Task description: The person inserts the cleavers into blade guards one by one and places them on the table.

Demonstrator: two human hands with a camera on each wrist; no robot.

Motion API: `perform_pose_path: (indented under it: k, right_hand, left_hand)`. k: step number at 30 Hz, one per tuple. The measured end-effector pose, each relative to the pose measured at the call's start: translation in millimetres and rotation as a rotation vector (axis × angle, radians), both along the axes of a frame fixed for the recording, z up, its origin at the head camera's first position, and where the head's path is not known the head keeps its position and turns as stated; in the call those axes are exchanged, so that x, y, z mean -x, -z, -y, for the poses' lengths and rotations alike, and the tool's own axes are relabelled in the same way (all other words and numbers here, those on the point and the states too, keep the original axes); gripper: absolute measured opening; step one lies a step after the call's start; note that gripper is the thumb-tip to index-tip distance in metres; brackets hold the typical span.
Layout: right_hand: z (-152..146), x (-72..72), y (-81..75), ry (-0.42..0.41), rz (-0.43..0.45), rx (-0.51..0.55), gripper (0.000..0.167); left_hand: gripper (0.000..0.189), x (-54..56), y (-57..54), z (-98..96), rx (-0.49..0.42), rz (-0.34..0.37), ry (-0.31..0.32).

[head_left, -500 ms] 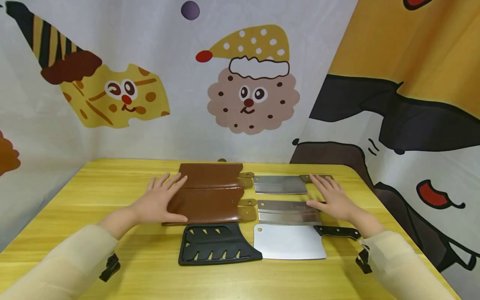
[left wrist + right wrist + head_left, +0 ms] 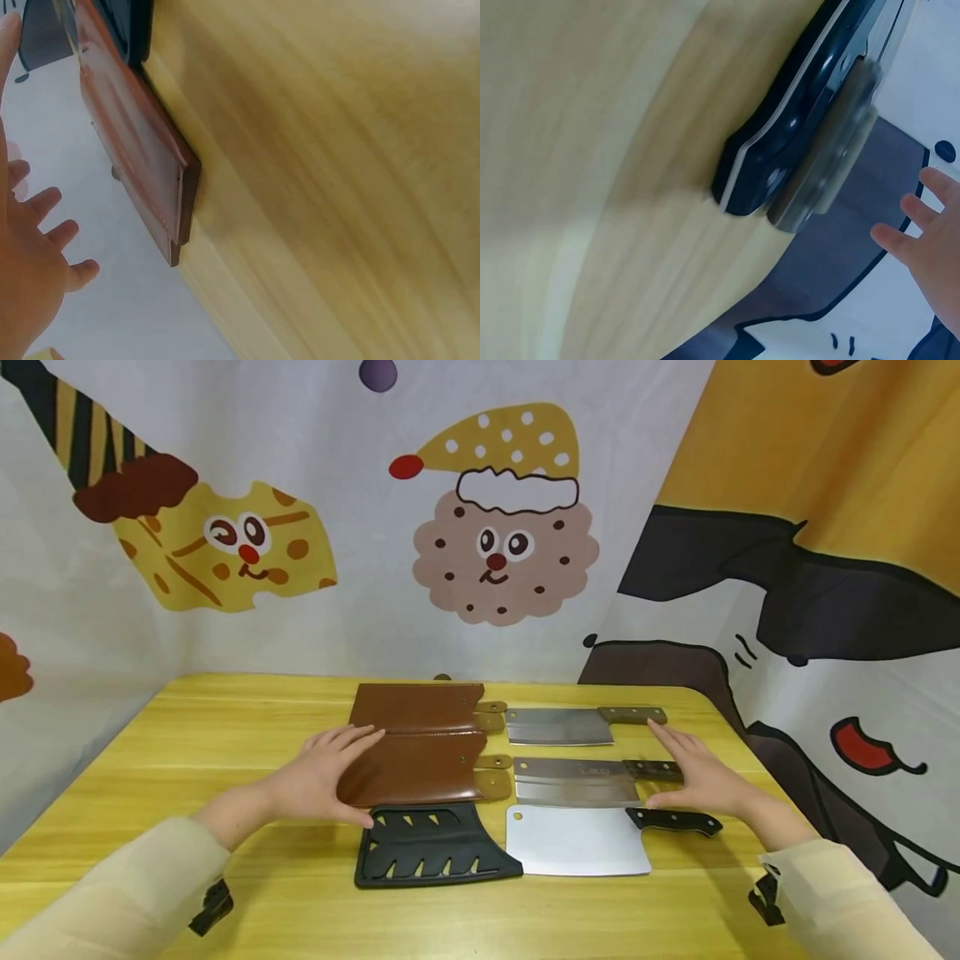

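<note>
Across the yellow wooden table [image 2: 420,927], in the head view, we see three cleavers ranged from back to front: the far cleaver [image 2: 558,727], the middle cleaver [image 2: 573,783] and the near cleaver [image 2: 573,843], their handles pointing toward the table's right edge. To their left lie the far brown sheath [image 2: 416,706], close to the table's far edge, the near brown sheath [image 2: 427,770] just in front of it, and the black sheath [image 2: 431,847], its tip meeting the near cleaver's blade. We have a broad strip of open wood along the front and more at the left. The left grip [image 2: 318,777] is released, fingers spread at the near brown sheath, thumb by the black sheath's corner; whether it touches, we cannot tell. The right grip [image 2: 705,781] is released too, spread beside the handles. From the left wrist, we see open wood beside the sheaths' outer edges. From the right wrist, we find a gap between the handle ends and the fingers.
</note>
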State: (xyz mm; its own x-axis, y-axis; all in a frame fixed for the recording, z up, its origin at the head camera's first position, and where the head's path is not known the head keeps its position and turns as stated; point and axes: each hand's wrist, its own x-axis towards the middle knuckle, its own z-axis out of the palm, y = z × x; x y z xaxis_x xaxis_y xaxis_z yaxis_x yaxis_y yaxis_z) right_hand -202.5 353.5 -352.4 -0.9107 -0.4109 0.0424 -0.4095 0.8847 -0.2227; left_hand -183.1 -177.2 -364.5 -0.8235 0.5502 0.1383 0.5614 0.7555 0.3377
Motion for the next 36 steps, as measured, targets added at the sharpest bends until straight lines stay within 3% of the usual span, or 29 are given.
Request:
perform_pose_path:
  k: [9,20,25,31,36]
  right_hand:
    - [-15,-8.7,3.5,-0.007,0.025,0.038,0.117]
    - [-20,-14.0,10.7,-0.024,0.122,0.006,0.081]
    - [-20,-13.6,16.7,-0.037,0.178,0.021,0.077]
    - [-21,-13.3,22.6,-0.057,0.228,0.034,0.072]
    - [-24,-13.0,23.6,-0.081,0.272,0.049,0.048]
  left_hand:
    - [0.108,-8.3,3.1,-0.5,0.015,0.055,0.012]
    - [0.100,-16.3,14.8,-3.9,0.000,0.221,0.082]
    - [0.096,-19.8,17.4,-7.5,-0.003,0.304,0.084]
    - [0.096,-22.8,19.3,-10.4,0.008,0.290,0.107]
    - [0.095,-25.7,22.1,-10.8,0.014,0.275,0.146]
